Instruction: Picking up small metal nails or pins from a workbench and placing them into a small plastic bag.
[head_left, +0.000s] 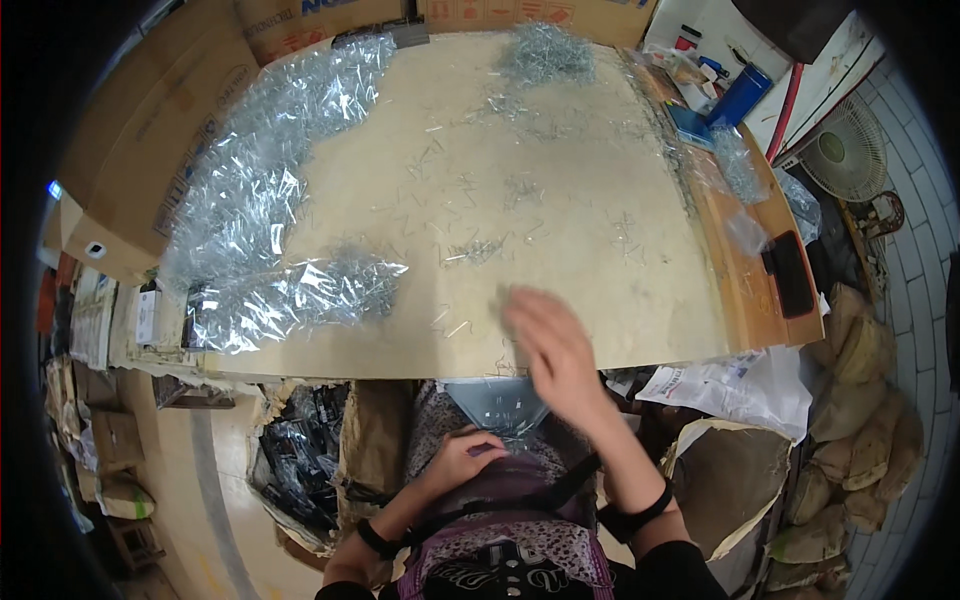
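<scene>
My right hand (550,345) is over the table's front edge, its fingers stretched out flat and slightly smeared by motion. Just below that edge hangs a grey-blue chute-like piece (495,402) with a few small wire pieces on it. Beside its lower end, in front of my lap, my left hand (465,460) is closed, fingertips together; what it grips cannot be made out. Small bent metal wires (475,250) lie scattered over the table (600,290), with a dense wire pile (545,55) at the back.
Shiny clear plastic packets (250,180) are heaped along the left side. Cardboard boxes (150,130) wall the left and back. On the right ledge are a phone (793,275) and a blue container (740,95). An open sack (300,450) of dark packets stands below left; a fan (840,148) stands right.
</scene>
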